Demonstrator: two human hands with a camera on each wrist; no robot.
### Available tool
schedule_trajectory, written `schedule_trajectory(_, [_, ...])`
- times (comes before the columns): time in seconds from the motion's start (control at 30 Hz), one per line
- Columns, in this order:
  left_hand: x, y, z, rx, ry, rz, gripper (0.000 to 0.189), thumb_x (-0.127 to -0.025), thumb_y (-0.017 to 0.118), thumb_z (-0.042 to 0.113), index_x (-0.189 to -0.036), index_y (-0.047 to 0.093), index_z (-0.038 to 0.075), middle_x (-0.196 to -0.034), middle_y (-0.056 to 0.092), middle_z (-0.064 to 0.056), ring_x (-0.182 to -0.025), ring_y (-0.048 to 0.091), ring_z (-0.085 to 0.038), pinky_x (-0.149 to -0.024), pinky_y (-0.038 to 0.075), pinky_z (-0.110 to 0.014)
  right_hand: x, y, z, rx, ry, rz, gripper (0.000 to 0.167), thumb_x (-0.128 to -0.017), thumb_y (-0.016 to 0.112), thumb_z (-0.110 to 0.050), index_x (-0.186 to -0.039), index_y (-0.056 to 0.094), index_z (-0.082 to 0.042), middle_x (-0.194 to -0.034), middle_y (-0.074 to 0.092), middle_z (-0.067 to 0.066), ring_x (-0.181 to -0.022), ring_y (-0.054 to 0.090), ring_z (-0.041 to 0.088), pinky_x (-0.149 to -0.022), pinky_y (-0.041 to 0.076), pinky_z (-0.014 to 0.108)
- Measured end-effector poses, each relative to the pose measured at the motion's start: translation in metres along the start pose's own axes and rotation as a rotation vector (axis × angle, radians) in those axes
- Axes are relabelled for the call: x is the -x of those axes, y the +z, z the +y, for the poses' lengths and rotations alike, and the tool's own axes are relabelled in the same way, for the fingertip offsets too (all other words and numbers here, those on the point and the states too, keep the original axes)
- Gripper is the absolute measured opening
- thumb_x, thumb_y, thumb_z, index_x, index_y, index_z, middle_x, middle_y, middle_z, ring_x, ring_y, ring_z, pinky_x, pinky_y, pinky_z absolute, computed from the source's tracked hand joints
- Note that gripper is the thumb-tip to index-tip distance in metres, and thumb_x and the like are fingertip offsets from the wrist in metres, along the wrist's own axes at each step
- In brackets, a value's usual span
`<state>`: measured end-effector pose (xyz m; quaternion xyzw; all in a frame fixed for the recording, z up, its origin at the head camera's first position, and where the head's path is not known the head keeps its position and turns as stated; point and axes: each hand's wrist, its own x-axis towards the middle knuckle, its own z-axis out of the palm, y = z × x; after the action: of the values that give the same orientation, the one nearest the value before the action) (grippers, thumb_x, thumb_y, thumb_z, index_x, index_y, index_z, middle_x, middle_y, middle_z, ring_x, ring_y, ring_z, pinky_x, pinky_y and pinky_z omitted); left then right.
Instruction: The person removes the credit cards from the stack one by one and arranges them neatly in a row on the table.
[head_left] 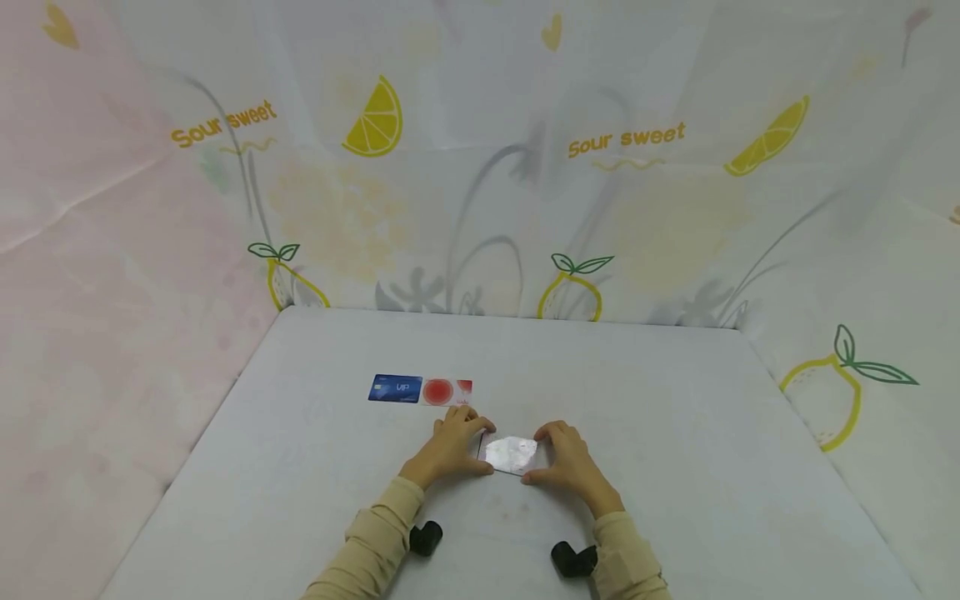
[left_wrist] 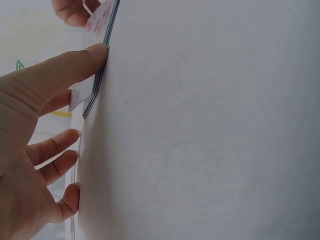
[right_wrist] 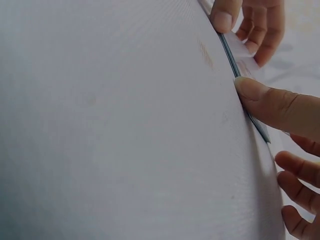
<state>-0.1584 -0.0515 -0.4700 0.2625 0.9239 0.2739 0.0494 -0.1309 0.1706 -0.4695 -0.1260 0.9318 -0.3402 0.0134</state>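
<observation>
plainly, both hands are at one low stack of thin cards, which sits near the middle of the white table, on or just above its surface; the left hand pinches the stack's left end, thumb at the near edge and forefinger at the far one, its other fingers spread loosely; the right hand grips the right end in like manner, thumb near and forefinger far, remaining fingers bent and apart; the stack's top is pale and catches a bright glare, so its print is mostly lost, though pinkish marks show in the left wrist view; several dark layers line its near edge; beyond the left hand lie a blue card lettered vip and, right beside it, a white card with a red disc; beige sleeves cover both forearms; behind the table hangs a pale backdrop with lemon drawings and orange lettering.
</observation>
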Motion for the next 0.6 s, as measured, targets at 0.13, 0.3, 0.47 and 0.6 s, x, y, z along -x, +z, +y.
schedule_trajectory(0.13, [0.0008,0.0015,-0.0012,0.007,0.017,0.016,0.049,-0.069,0.083,0.029,-0.111,0.062,0.014,-0.108,0.051,-0.008,-0.107,0.042,-0.027,-0.080,0.034,-0.044,0.0008,0.0006,0.0001,-0.023,-0.010,0.018,0.056,-0.056,0.090,-0.017,-0.098,0.055,-0.003,-0.096,0.053,0.006,-0.092,0.048,0.025,-0.084,0.040,0.045])
schedule_trajectory(0.3, [0.0016,0.0014,-0.0012,-0.001,0.040,0.036,0.049,-0.069,0.083,0.030,-0.110,0.062,0.012,-0.108,0.053,-0.009,-0.107,0.043,-0.029,-0.078,0.035,-0.043,0.0007,0.0037,0.0020,-0.059,-0.002,0.037,0.053,-0.056,0.089,-0.012,-0.097,0.056,-0.003,-0.097,0.054,0.006,-0.092,0.048,0.024,-0.084,0.040,0.043])
schedule_trajectory(0.47, [0.0012,0.0021,-0.0019,-0.026,0.037,0.054,0.049,-0.068,0.083,0.031,-0.108,0.063,0.012,-0.106,0.054,-0.009,-0.106,0.044,-0.028,-0.076,0.035,-0.041,0.0002,0.0064,0.0022,-0.059,-0.004,0.026,0.063,-0.056,0.089,-0.014,-0.108,0.057,0.002,-0.106,0.057,0.012,-0.099,0.051,0.029,-0.088,0.040,0.047])
schedule_trajectory(0.6, [0.0021,0.0020,-0.0021,-0.028,0.038,0.057,0.049,-0.068,0.084,0.030,-0.108,0.063,0.012,-0.106,0.054,-0.009,-0.106,0.044,-0.028,-0.075,0.035,-0.041,0.0003,0.0059,0.0007,-0.020,-0.020,0.002,0.071,-0.056,0.090,-0.020,-0.115,0.058,0.003,-0.113,0.056,0.017,-0.103,0.050,0.034,-0.088,0.039,0.053])
